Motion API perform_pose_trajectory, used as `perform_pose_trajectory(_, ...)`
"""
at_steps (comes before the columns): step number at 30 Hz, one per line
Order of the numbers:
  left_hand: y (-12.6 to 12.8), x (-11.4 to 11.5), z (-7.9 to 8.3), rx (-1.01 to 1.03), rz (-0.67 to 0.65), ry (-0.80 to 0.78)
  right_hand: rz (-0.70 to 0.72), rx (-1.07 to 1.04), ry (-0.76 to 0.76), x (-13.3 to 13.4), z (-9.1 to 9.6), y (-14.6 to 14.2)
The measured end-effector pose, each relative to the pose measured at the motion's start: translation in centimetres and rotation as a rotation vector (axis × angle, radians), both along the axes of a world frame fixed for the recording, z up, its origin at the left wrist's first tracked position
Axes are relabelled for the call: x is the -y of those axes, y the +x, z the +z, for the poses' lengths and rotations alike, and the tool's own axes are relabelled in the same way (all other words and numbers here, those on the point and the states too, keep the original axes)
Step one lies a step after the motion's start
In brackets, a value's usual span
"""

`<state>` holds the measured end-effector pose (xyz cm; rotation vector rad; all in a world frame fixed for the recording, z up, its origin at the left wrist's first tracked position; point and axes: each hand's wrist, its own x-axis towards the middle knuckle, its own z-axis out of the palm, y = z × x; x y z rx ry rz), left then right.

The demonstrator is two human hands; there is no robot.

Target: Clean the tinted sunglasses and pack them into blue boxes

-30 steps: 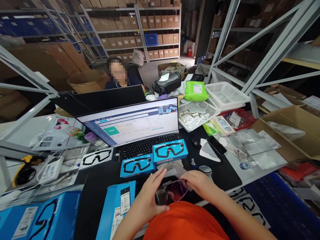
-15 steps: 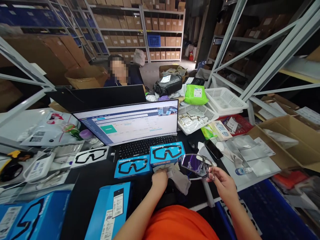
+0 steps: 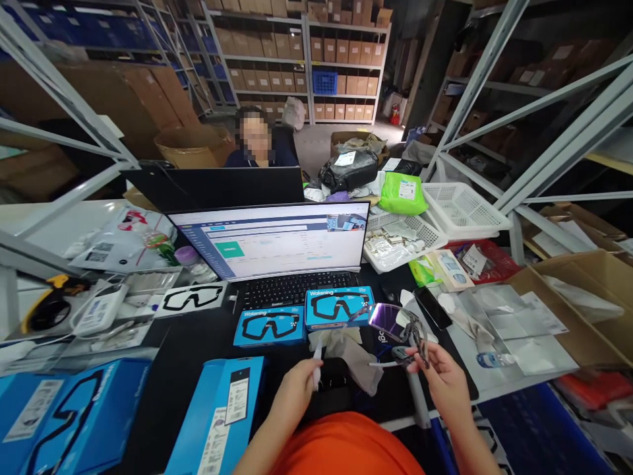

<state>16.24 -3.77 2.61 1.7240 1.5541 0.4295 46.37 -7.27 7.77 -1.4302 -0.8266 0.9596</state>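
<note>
Right hand (image 3: pixel 442 377), lower right of centre, pinches sunglasses (image 3: pixel 394 324) by temple; purple lens juts up-left above fingers. Left hand (image 3: pixel 297 390), lower centre, closed around grey cloth (image 3: pixel 349 351) corner, cloth trailing right.

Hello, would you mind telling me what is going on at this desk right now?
A person in an orange top sits at a cluttered packing desk. The right hand holds a pair of purple-tinted sports glasses up over the black mat. The left hand grips a grey cloth. Two small blue boxes lie before the keyboard.
</note>
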Motion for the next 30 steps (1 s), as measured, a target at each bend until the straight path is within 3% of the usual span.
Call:
perform_pose_trajectory(3,-2.5,3.3,-1.2,0.135,-0.004,0.028,0.094,-0.010,-0.019,-0.6,-0.5,-0.7)
perform_pose_trajectory(6,-4.1,5.3,-2.8,0.228,0.194,-0.007,0.203,-0.025,-0.040,-1.0,-1.2,-1.5)
perform_pose_trajectory(10,-4.6,5.7,-4.6,0.262,0.451,-0.091,0.330,-0.032,-0.065,-1.0,-1.9,-2.8)
perform_pose_trajectory(14,-3.8,5.4,-5.6,0.376,0.563,-0.125,0.358,-0.041,-0.069,-0.3,-2.1,-4.0)
perform_pose_trajectory(16,-3.3,5.3,-5.4,0.530,0.596,-0.160,0.318,-0.053,-0.063,0.2,-2.2,-4.5)
perform_pose_trajectory(21,-2.7,5.1,-3.3,1.206,0.706,-0.442,0.224,-0.053,-0.060,0.7,-1.9,-4.9)
perform_pose_trajectory(24,-2.5,5.0,-2.2,1.273,0.676,-0.491,0.221,-0.083,-0.078,0.6,-1.6,-4.9)
perform_pose_trajectory(30,-2.3,5.0,-0.9,1.261,0.600,-0.392,0.304,-0.138,-0.091,0.4,-0.8,-6.5)
